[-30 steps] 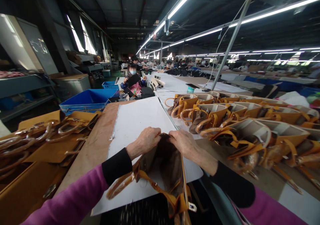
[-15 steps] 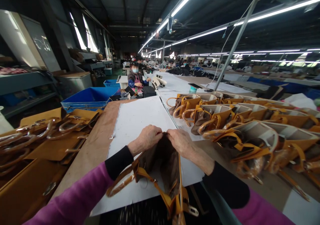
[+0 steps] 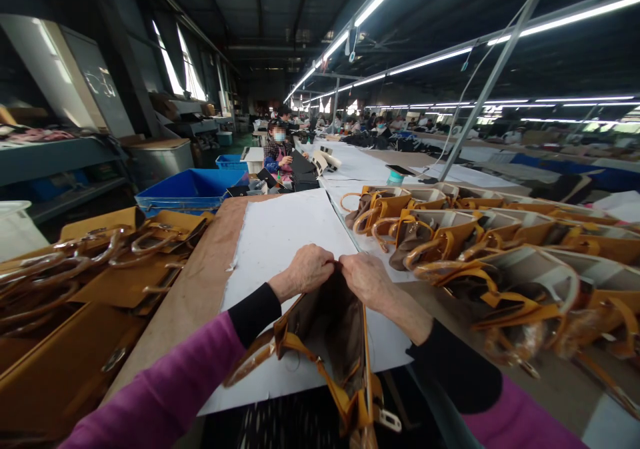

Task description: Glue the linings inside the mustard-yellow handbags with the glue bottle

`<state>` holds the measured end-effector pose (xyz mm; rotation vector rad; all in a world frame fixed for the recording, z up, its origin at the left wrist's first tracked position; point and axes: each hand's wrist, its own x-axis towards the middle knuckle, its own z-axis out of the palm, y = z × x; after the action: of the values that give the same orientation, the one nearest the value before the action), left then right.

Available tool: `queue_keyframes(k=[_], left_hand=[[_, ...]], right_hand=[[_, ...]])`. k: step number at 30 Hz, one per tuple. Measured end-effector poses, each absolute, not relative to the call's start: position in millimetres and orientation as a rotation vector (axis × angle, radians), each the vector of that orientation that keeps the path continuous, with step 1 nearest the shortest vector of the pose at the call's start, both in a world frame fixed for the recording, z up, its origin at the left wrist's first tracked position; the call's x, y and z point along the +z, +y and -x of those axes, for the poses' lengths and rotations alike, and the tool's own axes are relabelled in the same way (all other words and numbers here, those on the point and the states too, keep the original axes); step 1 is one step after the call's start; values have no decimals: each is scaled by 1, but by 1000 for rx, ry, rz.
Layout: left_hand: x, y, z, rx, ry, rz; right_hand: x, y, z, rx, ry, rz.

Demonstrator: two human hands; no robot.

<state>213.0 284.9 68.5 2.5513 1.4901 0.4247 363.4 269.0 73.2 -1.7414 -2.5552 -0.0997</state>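
Observation:
A tan handbag (image 3: 320,329) with a dark brown lining lies open in front of me at the near edge of the table. My left hand (image 3: 309,269) pinches the far end of its brown lining. Right beside it, my right hand (image 3: 367,279) grips the same edge, and the fingertips of both hands almost meet. A plastic-wrapped handle (image 3: 253,359) hangs out to the bag's left. Tan straps cross its near side, and a metal fitting (image 3: 390,420) dangles at the bottom right. What exactly lies between the fingertips is hidden.
White paper (image 3: 295,222) covers the table under the bag. Several tan bags (image 3: 440,236) stand in rows at the right; more bags (image 3: 110,282) lie flat at the left. A blue bin (image 3: 187,189) stands beyond them. Further off, a co-worker (image 3: 280,156) handles dark pieces.
The whole scene has shifted slightly to the right as the camera turned a little left. Both hands keep their hold on the bag's lining edge. The co-worker now has a dark piece raised.

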Motion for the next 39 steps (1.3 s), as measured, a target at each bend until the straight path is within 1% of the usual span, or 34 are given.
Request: queue_keyframes(k=[7,11,17,22,25,28,34,39], left_hand=[[71,281,-212,419,1495,-2449],[80,275,-204,407,1473,-2392],[98,230,-182,406,1571,-2255],[83,190,-172,430,1833,-2173],[72,184,-167,515,1847,-2131],[66,190,-161,615,1819,-2126],[64,212,-151,652,1728,-2176],[60,220,-153,609,1631,-2244]], right_hand=[[71,266,-363,-166,-2540,1778],[74,262,-362,-190,-2604,1697],[76,262,-359,-207,-2650,1633],[78,269,-356,-174,-2689,1463],[78,275,-356,24,-2715,1251],[79,276,-357,225,-2650,1195],[80,270,-357,99,-2611,1302],[58,275,-372,89,-2583,1265]])
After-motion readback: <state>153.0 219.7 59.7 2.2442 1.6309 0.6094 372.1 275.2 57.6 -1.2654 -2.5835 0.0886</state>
